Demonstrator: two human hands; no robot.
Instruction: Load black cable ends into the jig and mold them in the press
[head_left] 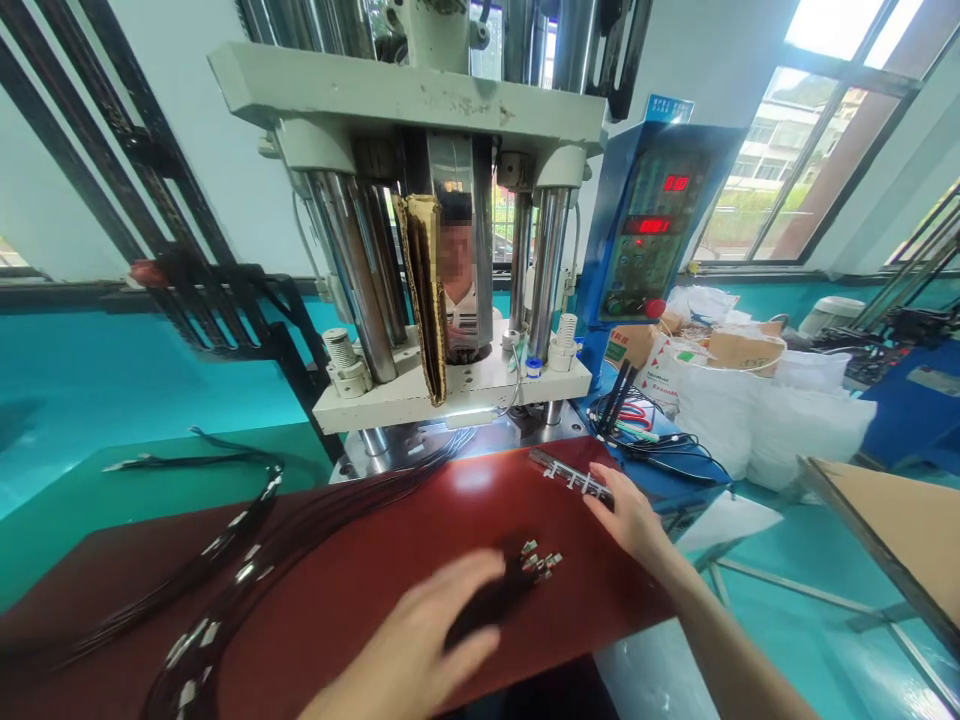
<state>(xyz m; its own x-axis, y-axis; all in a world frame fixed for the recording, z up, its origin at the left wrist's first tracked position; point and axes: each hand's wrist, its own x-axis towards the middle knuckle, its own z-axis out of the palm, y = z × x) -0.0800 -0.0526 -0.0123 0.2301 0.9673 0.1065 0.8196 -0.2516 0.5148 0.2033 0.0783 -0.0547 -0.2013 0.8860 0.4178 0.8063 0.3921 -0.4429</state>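
Note:
My left hand [420,630], slightly blurred, hovers over the near part of the dark red work surface [390,560] with thumb and fingers apart and nothing between them. Just beyond its fingertips lies a small cluster of metal connector pieces [538,562]. My right hand [626,510] grips the near end of a narrow metal bar [551,463] between thumb and fingers. Several small whitish pieces stick out along one side of that bar. Its far end points toward the press. The bar's near end is covered by my fingers.
Bundles of black cables [330,525] with metal ends run across the left of the surface toward the press [450,400]. A blue control box [645,220] with red digits stands right of it. Tools and wires lie on a blue stand [682,465]; white sacks [780,420] sit behind.

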